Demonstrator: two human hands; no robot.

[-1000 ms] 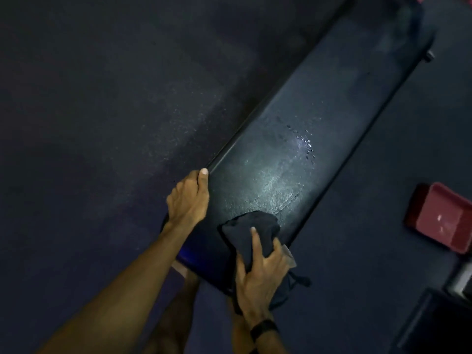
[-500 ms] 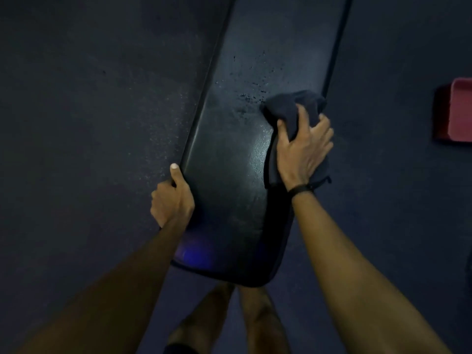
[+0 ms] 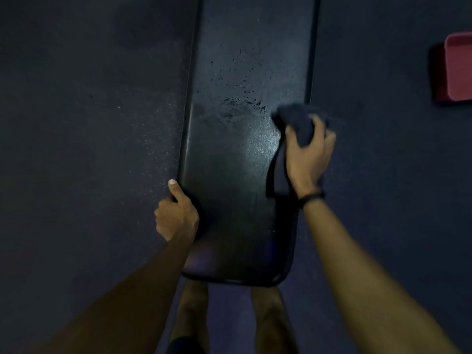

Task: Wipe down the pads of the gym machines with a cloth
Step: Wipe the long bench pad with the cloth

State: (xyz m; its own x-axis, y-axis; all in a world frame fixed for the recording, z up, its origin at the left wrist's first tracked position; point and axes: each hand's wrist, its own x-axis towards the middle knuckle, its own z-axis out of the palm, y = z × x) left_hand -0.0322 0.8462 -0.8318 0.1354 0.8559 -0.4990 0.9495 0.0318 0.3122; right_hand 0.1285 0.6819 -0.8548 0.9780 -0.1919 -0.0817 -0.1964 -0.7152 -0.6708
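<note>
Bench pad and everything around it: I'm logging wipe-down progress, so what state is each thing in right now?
Bench pad: near half smeared and shiny, droplets unwiped further up.
Cloth: bunched, at the pad's right edge.
Right hand: grips the cloth.
Left hand: grips the pad's left edge, thumb on the rim.
Red tray: on the floor at right, partly out of frame.

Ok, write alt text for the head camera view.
Seen from above, a person's right hand grips a dark cloth at the right edge of a long black bench pad, while the left hand holds the pad's left edge. Droplets speckle the pad further up; a red tray lies on the floor.
</note>
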